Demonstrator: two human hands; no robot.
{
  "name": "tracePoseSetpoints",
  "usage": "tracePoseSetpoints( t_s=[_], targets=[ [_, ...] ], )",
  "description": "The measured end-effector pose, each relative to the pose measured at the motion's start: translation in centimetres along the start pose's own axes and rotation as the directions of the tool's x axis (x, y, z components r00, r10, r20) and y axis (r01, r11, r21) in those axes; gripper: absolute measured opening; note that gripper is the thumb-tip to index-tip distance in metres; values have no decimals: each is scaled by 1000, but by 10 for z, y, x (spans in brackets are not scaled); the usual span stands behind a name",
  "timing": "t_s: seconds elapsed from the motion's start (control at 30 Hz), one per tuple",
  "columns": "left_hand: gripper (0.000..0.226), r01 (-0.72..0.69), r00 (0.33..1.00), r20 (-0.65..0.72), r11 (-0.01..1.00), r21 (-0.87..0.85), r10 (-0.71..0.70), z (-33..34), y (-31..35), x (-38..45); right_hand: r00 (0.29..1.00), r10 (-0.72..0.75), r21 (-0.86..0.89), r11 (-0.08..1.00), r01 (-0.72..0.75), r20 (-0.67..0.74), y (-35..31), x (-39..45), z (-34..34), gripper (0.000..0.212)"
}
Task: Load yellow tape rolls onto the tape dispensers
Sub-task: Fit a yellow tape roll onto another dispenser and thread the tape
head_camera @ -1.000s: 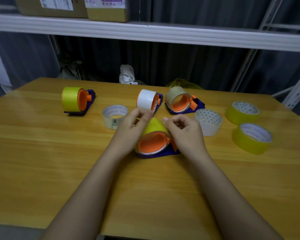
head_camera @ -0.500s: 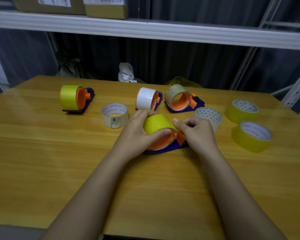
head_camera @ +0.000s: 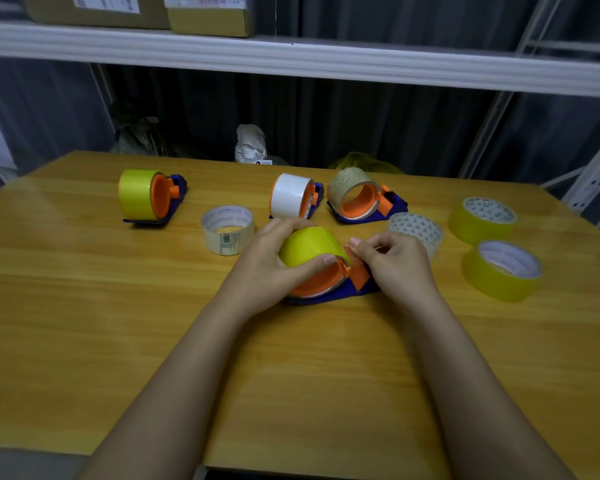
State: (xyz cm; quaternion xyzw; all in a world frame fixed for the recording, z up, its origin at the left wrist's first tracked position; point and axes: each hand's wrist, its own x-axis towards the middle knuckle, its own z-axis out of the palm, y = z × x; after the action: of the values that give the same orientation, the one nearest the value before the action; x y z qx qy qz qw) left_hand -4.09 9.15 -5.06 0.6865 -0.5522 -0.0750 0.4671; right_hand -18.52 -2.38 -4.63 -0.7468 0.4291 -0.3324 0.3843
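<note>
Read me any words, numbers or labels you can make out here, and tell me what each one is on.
None can be read.
Shipping labels on the cardboard boxes on the shelf: too blurred.
Barcode sticker and core printing inside the loose clear tape roll: too small.
Small tag behind the table's far edge: too small.
Patterned cores of the loose yellow tape rolls: no legible text.

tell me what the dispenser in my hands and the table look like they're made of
Dispenser: likely moulded plastic, with solid orange and blue parts and a smooth, slightly glossy look. Table: wood or wood-look laminate, with visible grain lines and a light sheen.
</note>
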Motion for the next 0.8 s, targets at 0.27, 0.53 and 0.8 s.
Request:
tracePoseSetpoints(
  t_s=[0.27, 0.53, 0.8],
  targets=[
    [40, -23, 1000, 4, 998, -57, 23, -4, -4, 0, 999, -49, -75, 996, 50, 8, 4, 1, -3, 23],
    [43, 18, 998, 65, 999, -46, -15, -4, -5, -1, 996, -71, -120, 991, 64, -57, 7, 5, 0, 20],
    [45, 90, 990, 118, 993, -79, -80, -6, -4, -3, 989, -100, -75, 993, 93, -104, 4, 3, -6, 21]
  ],
)
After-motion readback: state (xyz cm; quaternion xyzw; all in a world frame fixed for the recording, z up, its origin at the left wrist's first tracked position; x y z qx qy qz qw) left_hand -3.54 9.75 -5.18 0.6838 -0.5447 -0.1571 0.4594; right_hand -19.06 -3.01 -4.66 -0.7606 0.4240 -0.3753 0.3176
